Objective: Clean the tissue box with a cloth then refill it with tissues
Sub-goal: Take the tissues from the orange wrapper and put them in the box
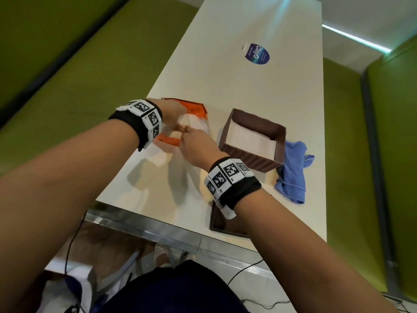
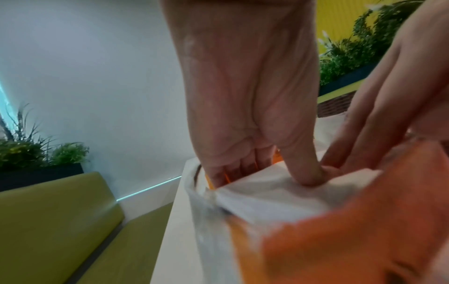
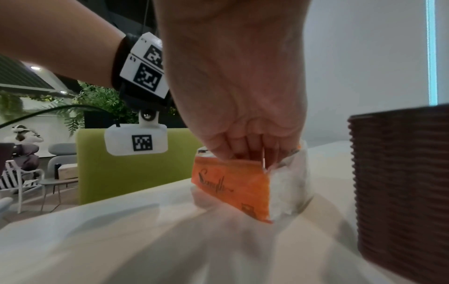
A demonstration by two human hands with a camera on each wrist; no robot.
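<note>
While both hands grip pack, table edge near.

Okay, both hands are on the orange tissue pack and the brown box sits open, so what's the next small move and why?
Probably lift the white tissues out of the orange pack. The left hand and right hand both pinch at its opened top, and the brown box stands open beside it, apparently still unfilled.

White table carries tissue pack, brown box, blue cloth.
</note>
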